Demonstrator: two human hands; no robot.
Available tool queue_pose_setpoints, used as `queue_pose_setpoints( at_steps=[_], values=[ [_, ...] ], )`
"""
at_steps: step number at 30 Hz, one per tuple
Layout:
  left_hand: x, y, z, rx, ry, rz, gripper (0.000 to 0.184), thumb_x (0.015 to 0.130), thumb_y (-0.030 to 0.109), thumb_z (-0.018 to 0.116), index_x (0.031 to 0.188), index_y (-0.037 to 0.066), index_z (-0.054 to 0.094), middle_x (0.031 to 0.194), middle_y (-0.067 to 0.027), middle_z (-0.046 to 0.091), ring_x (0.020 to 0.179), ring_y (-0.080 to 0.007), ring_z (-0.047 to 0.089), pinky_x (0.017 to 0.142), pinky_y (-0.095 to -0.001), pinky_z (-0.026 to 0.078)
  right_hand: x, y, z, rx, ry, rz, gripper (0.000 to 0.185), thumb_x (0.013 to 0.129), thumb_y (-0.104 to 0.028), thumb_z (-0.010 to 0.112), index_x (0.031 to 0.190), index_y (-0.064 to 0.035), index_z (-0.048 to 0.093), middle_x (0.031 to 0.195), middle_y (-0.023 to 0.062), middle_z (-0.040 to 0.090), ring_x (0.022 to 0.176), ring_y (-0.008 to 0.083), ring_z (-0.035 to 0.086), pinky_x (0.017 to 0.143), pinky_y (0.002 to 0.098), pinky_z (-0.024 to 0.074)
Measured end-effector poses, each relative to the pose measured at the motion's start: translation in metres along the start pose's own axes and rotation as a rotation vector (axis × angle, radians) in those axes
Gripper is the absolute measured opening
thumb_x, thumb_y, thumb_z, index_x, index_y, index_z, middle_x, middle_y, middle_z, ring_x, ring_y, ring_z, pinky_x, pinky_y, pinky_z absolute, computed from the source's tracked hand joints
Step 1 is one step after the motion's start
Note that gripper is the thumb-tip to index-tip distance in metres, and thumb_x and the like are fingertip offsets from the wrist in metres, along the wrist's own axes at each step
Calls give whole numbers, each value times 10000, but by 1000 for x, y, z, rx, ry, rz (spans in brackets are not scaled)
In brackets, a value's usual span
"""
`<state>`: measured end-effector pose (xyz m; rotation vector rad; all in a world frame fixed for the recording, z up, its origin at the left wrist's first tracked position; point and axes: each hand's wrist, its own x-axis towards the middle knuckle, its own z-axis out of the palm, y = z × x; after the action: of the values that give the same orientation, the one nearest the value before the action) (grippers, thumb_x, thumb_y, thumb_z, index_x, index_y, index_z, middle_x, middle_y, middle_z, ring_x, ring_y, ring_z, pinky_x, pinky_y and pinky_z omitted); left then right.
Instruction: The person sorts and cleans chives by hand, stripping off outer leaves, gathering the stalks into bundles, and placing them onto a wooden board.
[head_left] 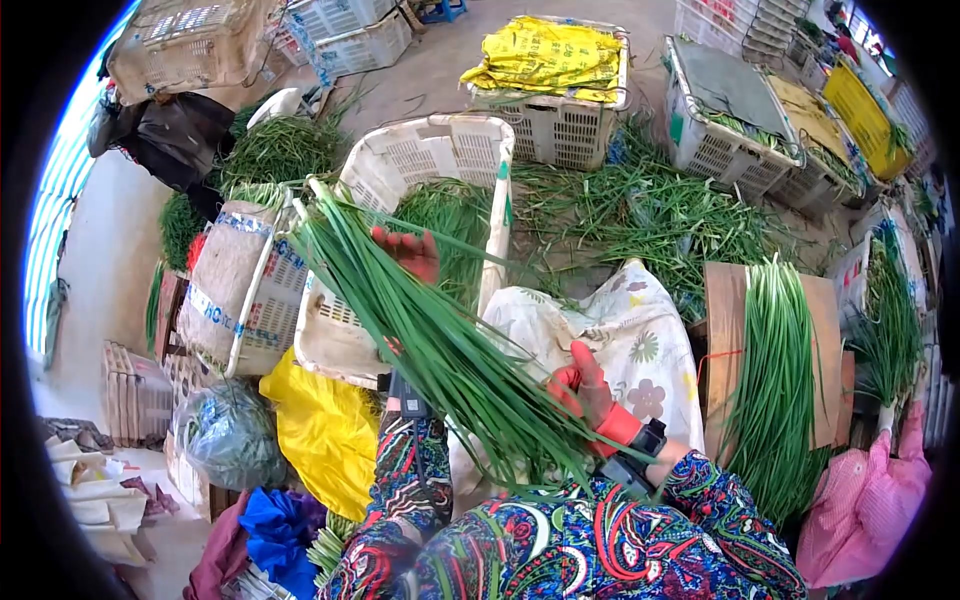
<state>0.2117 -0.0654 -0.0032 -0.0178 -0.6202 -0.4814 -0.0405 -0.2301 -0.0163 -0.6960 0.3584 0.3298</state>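
Left hand [410, 254] around a long, pale-stemmed sheaf of slender leaves [430, 325], right hand [590, 393] open at its tapering end.

Left hand [415, 258] out ahead, higher in view, fingers bent, rest of it mostly hidden; left forearm [412, 460] runs almost straight forward. Right hand [592, 392] sits closer to the torso [580, 545], thumb raised and apart from the fingers. Right forearm [705, 485] angles inward across the front.
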Motion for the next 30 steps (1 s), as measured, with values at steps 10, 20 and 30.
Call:
queue_pose_setpoints(
  at_steps=[10, 20, 30],
  values=[
    [-6, 1, -18, 363, 117, 135, 289, 853, 356, 480, 1091, 234, 590, 1273, -63, 474, 1243, -302, 348, 1035, -584, 145, 11, 6, -25, 167, 237, -148, 720, 854, -590, 312, 668, 23, 642, 344, 27, 373, 305, 131, 305, 341, 260, 305],
    [14, 82, 19, 243, -149, 132, 514, 911, 361, 398, 1333, 80, 309, 1258, -45, 473, 1237, -172, 358, 1100, -456, 95, -23, -91, -72, 668, -34, -568, 540, 897, -467, 377, 862, -2, 649, 376, -41, 255, 275, 116, 264, 562, 292, 464],
    [17, 168, 143, 363, 154, -442, 713, 861, 385, 513, 1382, 58, 154, 1075, -84, 470, 961, -200, 520, 874, -361, 432, 2, -187, 28, 676, -670, -283, 365, 936, -288, 386, 1075, -4, 568, 432, -64, 268, 306, 66, 264, 730, 266, 435]
  ],
)
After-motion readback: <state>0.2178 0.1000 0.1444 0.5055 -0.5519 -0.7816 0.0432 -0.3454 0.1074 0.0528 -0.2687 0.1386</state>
